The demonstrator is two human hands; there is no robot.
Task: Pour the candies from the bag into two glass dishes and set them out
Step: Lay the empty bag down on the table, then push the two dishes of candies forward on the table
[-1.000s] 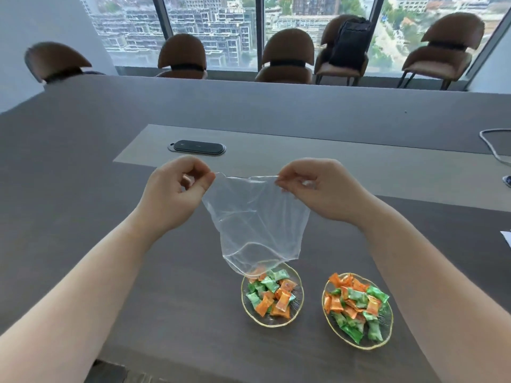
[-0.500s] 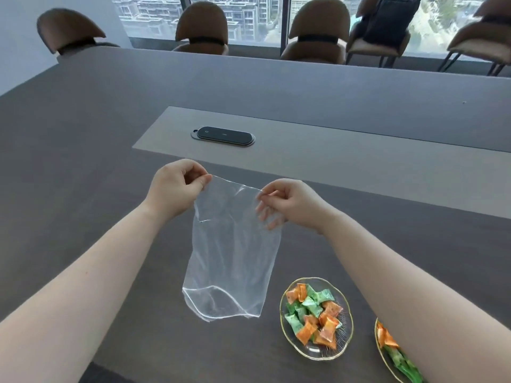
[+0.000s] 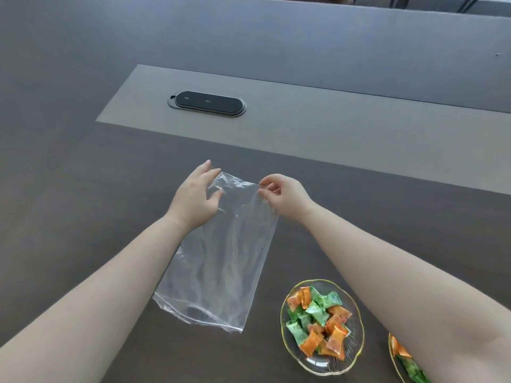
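The empty clear plastic bag (image 3: 221,261) lies flat on the dark table (image 3: 83,189), its top edge between my hands. My left hand (image 3: 195,197) rests at the bag's top left corner, fingers spread. My right hand (image 3: 284,196) pinches the top right corner with curled fingers. A gold-rimmed glass dish (image 3: 318,366) holding orange and green wrapped candies (image 3: 318,319) stands to the right of the bag's lower end. A second glass dish (image 3: 390,352) with candies sits at the bottom right, mostly hidden by my right forearm.
A black oval socket panel (image 3: 207,103) is set into a lighter grey strip (image 3: 331,128) across the table beyond my hands. A raised grey ledge (image 3: 276,37) runs along the far side.
The bag hung from both hands over the left dish, then moved left and down. It now lies flat on the table, and my left hand has opened. The view has tilted downward.
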